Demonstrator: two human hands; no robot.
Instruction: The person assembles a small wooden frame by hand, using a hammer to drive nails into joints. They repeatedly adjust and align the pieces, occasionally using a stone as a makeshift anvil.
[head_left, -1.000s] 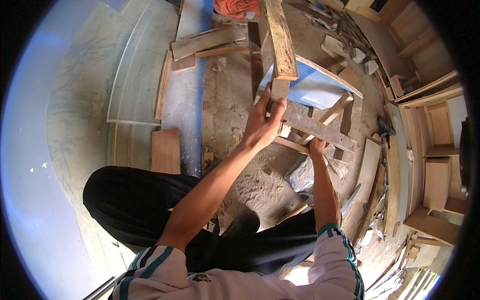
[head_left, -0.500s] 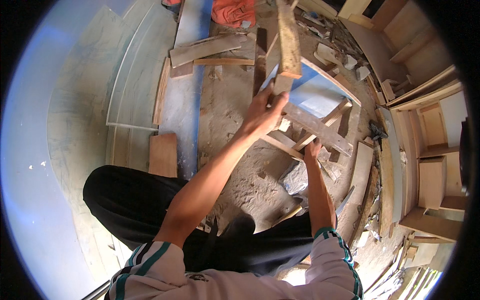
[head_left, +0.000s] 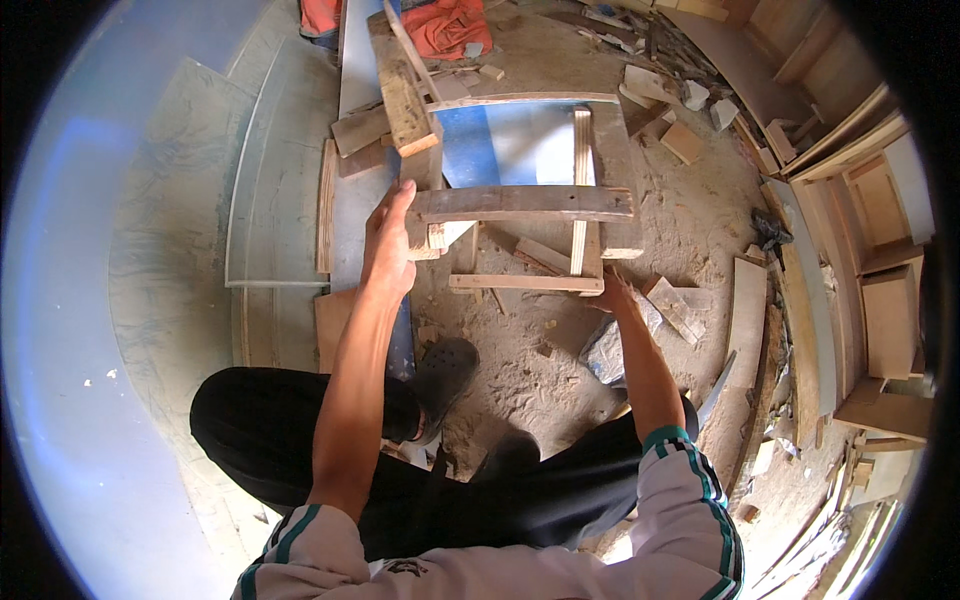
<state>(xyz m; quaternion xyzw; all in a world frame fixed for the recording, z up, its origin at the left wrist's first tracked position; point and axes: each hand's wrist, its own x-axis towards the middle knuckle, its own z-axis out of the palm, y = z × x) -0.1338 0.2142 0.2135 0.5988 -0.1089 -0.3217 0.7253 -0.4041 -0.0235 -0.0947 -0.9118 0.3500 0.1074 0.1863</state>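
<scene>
In front of me I hold a small wooden frame (head_left: 525, 203), built of rough bars with a blue and white panel (head_left: 510, 140) across its far part. A thicker, worn wooden block (head_left: 402, 85) juts up and away from its left side. My left hand (head_left: 390, 245) is closed round the left side of the frame, thumb up along the bar. At the lower right corner, my right hand (head_left: 618, 290) grips the end of a post beside a thin crossbar (head_left: 525, 284); its fingers are partly hidden behind the wood.
Sandy ground holds wood offcuts (head_left: 680, 143) and a clear plastic bag (head_left: 610, 352). Glass sheets (head_left: 280, 180) and a long blue-white board (head_left: 372, 290) lie to my left. Wooden cabinet frames (head_left: 880, 250) line the right. An orange cloth (head_left: 445, 28) lies far off; my dark clog (head_left: 447, 375) is below.
The wooden frame has turned and swung left, so its front bar now lies nearly level. My left hand moved left and a little nearer with it; my right hand stayed near its place.
</scene>
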